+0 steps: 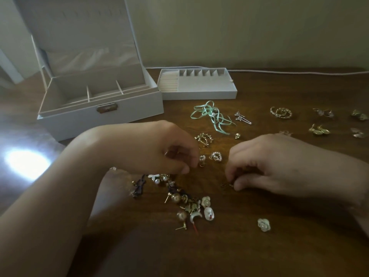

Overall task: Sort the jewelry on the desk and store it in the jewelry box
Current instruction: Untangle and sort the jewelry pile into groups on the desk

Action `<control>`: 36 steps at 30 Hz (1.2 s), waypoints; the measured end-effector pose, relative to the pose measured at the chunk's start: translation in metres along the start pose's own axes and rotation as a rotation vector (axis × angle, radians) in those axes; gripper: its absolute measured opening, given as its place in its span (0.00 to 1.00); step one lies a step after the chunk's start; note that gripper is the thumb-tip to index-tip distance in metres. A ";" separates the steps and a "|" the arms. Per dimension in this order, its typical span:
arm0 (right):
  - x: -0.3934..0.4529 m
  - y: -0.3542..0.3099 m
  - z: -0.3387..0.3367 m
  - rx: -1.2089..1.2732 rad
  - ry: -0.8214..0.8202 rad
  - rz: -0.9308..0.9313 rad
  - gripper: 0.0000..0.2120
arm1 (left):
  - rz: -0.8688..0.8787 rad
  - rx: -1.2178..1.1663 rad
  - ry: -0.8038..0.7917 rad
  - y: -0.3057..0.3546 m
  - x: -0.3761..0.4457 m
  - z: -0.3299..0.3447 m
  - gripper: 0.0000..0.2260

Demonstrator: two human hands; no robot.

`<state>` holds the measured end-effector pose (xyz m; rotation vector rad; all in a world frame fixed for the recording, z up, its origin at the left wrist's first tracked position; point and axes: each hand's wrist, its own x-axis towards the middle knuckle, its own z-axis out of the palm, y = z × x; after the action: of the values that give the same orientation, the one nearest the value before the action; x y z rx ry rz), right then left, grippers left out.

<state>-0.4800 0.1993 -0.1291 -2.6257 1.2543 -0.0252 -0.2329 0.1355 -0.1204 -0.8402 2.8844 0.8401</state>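
The left hand [171,152] pinched a pearl earring [202,159]; the right hand [265,166] pinched a small dark piece [226,184]. Its match, the pearl heart [216,156], lay between them, nearer the left.

White jewelry box [79,118] with brass-coloured clasp [107,108]; white tray [199,94]; dark brown wood-grain desk [279,226]; mint-green ribbon [211,114]; gold twisted hoops [281,112]; white pearl earrings [216,156]; cream flower earring [264,224].
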 end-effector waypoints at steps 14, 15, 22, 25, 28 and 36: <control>0.003 -0.005 -0.005 0.667 0.150 0.098 0.10 | 0.043 0.004 -0.151 0.016 0.007 0.014 0.09; 0.003 -0.005 -0.005 0.656 0.160 0.109 0.11 | 0.049 0.018 -0.153 0.015 0.008 0.015 0.09; 0.001 -0.007 -0.006 0.596 0.225 0.102 0.07 | 0.050 0.032 -0.178 0.017 0.013 0.022 0.05; 0.001 -0.007 -0.007 0.635 0.237 0.093 0.09 | 0.048 0.051 -0.179 0.018 0.013 0.022 0.02; 0.003 -0.005 -0.006 0.729 0.237 0.100 0.11 | 0.054 0.024 -0.137 0.018 0.008 0.013 0.02; 0.014 -0.007 0.007 1.258 0.152 0.211 0.10 | 0.182 -0.160 0.198 0.022 0.001 -0.001 0.02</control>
<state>-0.4652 0.1941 -0.1352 -1.4139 1.0109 -0.7221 -0.2447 0.1506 -0.1086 -0.7174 3.1391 1.0749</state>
